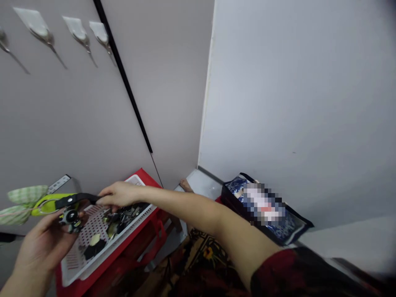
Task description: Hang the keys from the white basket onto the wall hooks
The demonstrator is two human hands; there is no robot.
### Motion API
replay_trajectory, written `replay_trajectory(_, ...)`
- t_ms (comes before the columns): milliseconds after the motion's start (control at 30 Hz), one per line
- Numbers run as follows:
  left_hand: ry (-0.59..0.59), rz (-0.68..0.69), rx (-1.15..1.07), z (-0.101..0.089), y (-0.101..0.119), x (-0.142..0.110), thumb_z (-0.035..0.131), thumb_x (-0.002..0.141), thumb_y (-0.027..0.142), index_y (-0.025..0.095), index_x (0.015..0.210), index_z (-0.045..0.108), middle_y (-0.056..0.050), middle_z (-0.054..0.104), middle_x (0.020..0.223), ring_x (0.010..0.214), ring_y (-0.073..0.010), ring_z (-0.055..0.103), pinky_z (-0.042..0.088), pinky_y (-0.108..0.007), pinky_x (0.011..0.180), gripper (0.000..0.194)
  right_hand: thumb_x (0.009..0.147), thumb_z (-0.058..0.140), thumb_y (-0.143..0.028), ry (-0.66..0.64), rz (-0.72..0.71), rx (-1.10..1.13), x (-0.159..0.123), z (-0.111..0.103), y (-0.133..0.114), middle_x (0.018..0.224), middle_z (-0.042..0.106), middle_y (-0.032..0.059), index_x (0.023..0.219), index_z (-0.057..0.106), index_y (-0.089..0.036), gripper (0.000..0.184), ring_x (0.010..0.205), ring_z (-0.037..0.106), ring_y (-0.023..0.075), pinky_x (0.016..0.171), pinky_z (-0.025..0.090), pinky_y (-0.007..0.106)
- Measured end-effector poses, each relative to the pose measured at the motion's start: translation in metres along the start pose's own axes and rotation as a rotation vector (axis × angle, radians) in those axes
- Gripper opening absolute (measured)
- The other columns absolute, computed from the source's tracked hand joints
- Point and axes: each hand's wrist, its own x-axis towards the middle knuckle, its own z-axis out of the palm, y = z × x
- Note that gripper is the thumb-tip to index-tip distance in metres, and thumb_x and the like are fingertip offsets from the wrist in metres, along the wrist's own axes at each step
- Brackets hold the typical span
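A keychain hangs between my hands, with a black strap (88,197), a metal ring and a small black-and-grey charm (71,218) with a round front. My left hand (46,243) is turned palm up, its fingers curled under and around the charm. My right hand (122,194) pinches the far end of the black strap. Behind the charm are a lime-green piece (46,204) and a green checked bow (26,200); whether they belong to the keychain I cannot tell. Below lies a white perforated basket (93,220) holding several small dark and metallic items (123,218).
The basket rests on a red stool-like surface (147,177). A dark blue patterned bag (287,229) leans by the wall at right. Grey panels with several white hooks (35,24) stand in front. A bare foot (185,185) shows on the floor.
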Motion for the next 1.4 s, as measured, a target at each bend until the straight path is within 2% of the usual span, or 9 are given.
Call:
replay_trajectory(100,-0.035,-0.146,-0.076,-0.020,-0.012,0.019,0.037,0.051,0.007,0.019,0.048,0.052,0.005,0.054,0.041,0.042,-0.0088,0.043,0.036,-0.021,0.041,0.020,0.068,0.042,-0.022,0.094,-0.043,-0.023,-0.003,-0.025,-0.005,0.049,0.046,-0.0055,0.076,0.052,-0.013,0.016,0.037,0.040,0.0023,0.039,0.032,0.014)
replay_trajectory(233,-0.084,0.019,0.066,-0.046,-0.030,0.040,0.046,0.045,0.006,0.016,0.059,0.051,0.006,0.054,0.049,0.043,-0.0066,0.044,0.033,-0.017,0.042,0.018,0.063,0.046,-0.020,0.201,-0.065,-0.127,0.004,-0.048,-0.032,0.045,0.046,-0.0045,0.077,0.054,-0.011,0.018,0.038,0.042,0.0034,0.038,0.033,0.014)
replay_trajectory(433,-0.185,0.213,0.327,-0.060,-0.036,0.047,0.048,0.045,0.012,0.015,0.073,0.052,-0.001,0.057,0.068,0.065,-0.0128,0.051,0.038,-0.024,0.061,0.028,0.061,0.045,-0.019,0.078,-0.094,-0.257,0.021,-0.043,-0.087,0.043,0.046,-0.0033,0.077,0.054,-0.010,0.020,0.037,0.043,0.0045,0.037,0.034,0.014)
replay_trajectory(600,-0.211,0.514,0.164,-0.048,-0.003,0.034,0.053,0.052,0.021,0.015,0.085,0.051,-0.005,0.054,0.092,0.087,-0.0158,0.046,0.034,-0.027,0.076,0.033,0.055,0.045,-0.014,-0.005,-0.189,-0.560,0.034,-0.028,-0.118,0.042,0.047,-0.0021,0.065,0.055,-0.011,0.015,0.038,0.042,0.0048,0.037,0.032,0.014)
replay_trajectory(700,-0.316,0.623,0.106,-0.037,0.025,0.028,0.051,0.056,0.024,0.014,0.077,0.054,-0.003,0.058,0.078,0.074,-0.0124,0.050,0.037,-0.023,0.070,0.023,0.054,0.046,-0.012,0.006,-0.223,-0.548,0.045,-0.023,-0.131,0.041,0.045,-0.0039,0.067,0.053,-0.012,0.015,0.037,0.042,0.0045,0.036,0.032,0.014)
replay_trajectory(833,-0.220,0.581,0.008,-0.040,0.056,0.030,0.051,0.057,0.027,0.012,0.066,0.054,0.001,0.053,0.054,0.050,-0.0064,0.045,0.035,-0.017,0.047,0.018,0.051,0.049,-0.010,0.194,-0.334,-0.282,0.063,-0.021,-0.149,0.043,0.039,-0.0078,0.067,0.044,-0.015,0.018,0.033,0.039,0.0034,0.033,0.031,0.014)
replay_trajectory(1067,-0.114,0.616,-0.275,-0.073,0.103,0.036,0.056,0.053,0.030,0.012,0.065,0.049,0.003,0.049,0.051,0.046,-0.0047,0.044,0.031,-0.014,0.040,0.022,0.055,0.052,-0.017,0.206,-0.467,0.293,0.091,-0.013,-0.185,0.045,0.044,-0.0077,0.063,0.032,-0.017,0.021,0.040,0.045,0.0054,0.041,0.039,0.020)
replay_trajectory(1167,-0.032,0.677,-0.371,-0.084,0.122,0.040,0.057,0.051,0.027,0.012,0.064,0.049,0.004,0.048,0.052,0.045,-0.0035,0.044,0.030,-0.014,0.040,0.021,0.058,0.050,-0.017,0.307,-0.560,0.171,0.113,0.000,-0.212,0.045,0.044,-0.0064,0.059,0.038,-0.015,0.012,0.039,0.043,0.0043,0.042,0.038,0.018)
replay_trajectory(1400,0.091,0.695,-0.608,-0.103,0.158,0.057,0.058,0.049,0.025,0.012,0.055,0.046,0.006,0.045,0.047,0.040,-0.0013,0.041,0.031,-0.013,0.040,0.019,0.063,0.047,-0.022,0.633,-0.668,-0.537,0.160,0.021,-0.264,0.063,0.056,0.0008,0.065,0.053,-0.016,0.009,0.058,0.049,0.0083,0.056,0.036,0.020)
